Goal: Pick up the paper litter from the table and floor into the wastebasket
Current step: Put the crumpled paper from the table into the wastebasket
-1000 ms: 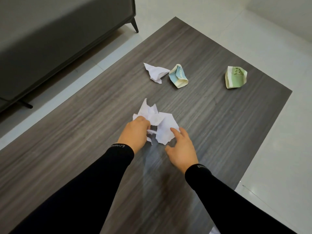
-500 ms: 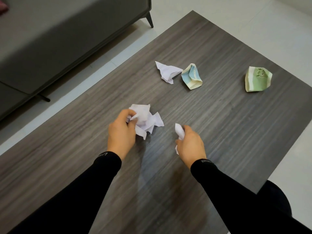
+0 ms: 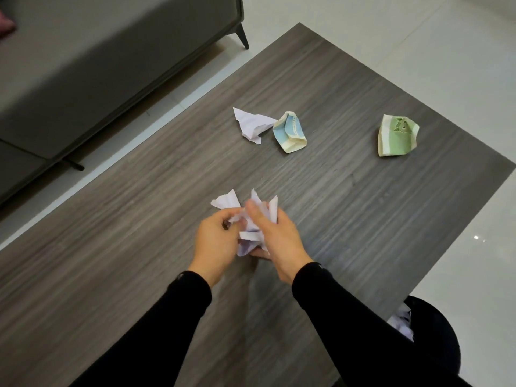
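Over the middle of the dark wood table [image 3: 349, 208], my left hand [image 3: 215, 244] and my right hand [image 3: 279, 238] are pressed together around a bundle of crumpled white paper [image 3: 251, 219]. Both hands grip it, and white corners stick out above the fingers. Farther back on the table lie a crumpled white sheet [image 3: 252, 125], a crushed blue-and-cream paper [image 3: 290, 132] right beside it, and a crushed green-and-cream paper [image 3: 396, 135] near the right edge. A black wastebasket [image 3: 435, 331] stands on the floor at the table's near right corner, with white paper [image 3: 402, 324] showing inside.
A grey sofa [image 3: 92, 65] on thin dark legs stands to the left, across a strip of pale tiled floor [image 3: 418, 37]. The floor runs on beyond the table's far and right edges.
My hands each held a separate white scrap half a second ago. They have come together and now squeeze the scraps into one bundle. The view has shifted, bringing the wastebasket into sight.
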`<act>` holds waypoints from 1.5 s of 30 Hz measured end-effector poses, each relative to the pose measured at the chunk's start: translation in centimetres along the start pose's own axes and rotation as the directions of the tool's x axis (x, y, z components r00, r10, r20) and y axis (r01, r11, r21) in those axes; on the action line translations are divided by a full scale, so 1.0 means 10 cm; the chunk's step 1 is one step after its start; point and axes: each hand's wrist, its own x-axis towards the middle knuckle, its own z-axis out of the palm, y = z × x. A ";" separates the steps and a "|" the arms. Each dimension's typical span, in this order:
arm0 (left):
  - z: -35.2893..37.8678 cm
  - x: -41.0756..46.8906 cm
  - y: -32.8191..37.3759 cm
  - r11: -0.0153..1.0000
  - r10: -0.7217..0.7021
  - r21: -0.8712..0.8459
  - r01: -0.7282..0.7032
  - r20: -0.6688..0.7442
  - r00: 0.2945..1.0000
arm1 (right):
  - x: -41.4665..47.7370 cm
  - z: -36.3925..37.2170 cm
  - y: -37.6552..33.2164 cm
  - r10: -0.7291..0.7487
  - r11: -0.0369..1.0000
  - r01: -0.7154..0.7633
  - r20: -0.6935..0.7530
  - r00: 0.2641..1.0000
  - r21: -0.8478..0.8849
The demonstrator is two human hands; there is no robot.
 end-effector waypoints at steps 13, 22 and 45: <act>0.07 0.41 -0.06 0.912 0.076 0.410 0.008 -0.188 0.979 | 0.10 -0.38 0.01 -0.301 0.905 0.158 -0.334 0.893 -0.394; 0.13 0.45 -0.11 0.741 0.162 0.661 -0.123 0.003 0.987 | 0.05 -0.55 0.06 -0.202 0.977 0.156 -0.392 0.898 -0.146; 2.83 -1.95 -0.23 0.722 -0.078 0.578 -0.381 0.615 0.785 | -1.89 -2.92 0.91 0.065 0.987 0.056 -0.686 0.724 0.153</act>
